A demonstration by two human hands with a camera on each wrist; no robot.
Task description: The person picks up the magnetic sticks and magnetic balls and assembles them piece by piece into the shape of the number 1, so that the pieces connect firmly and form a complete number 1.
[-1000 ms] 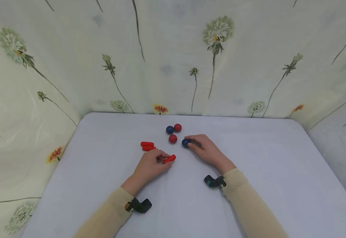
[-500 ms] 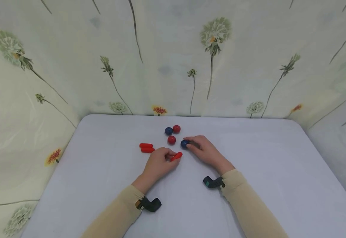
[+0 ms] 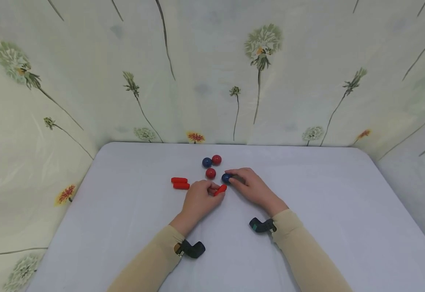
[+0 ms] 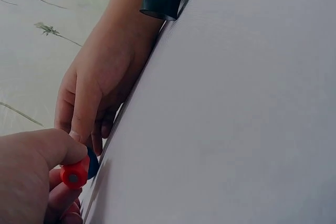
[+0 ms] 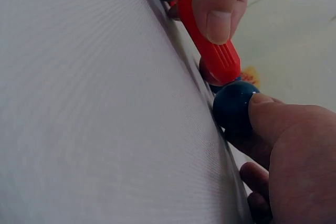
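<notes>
My left hand (image 3: 200, 199) pinches a ribbed red plastic rod (image 5: 212, 56) between thumb and fingers. In the left wrist view a small grey disc shows in the rod's near end (image 4: 74, 178). A shiny dark blue ball (image 5: 233, 107) is held between the thumb and fingers of my right hand (image 3: 255, 187), low over the table. The rod's far tip comes right up to this ball in the right wrist view; whether they touch I cannot tell. Two more red rods (image 3: 180, 183) lie side by side left of my left hand.
Beyond my hands a second blue ball (image 3: 207, 162) sits against a red ball (image 3: 216, 159), with another red ball (image 3: 210, 173) just in front. All are on a white-covered table (image 3: 325, 194). A flower-patterned curtain (image 3: 205, 81) hangs behind it.
My left hand has moved right with the red rod, bringing its tip to the blue ball. The right hand has stayed nearly in place, holding the ball.
</notes>
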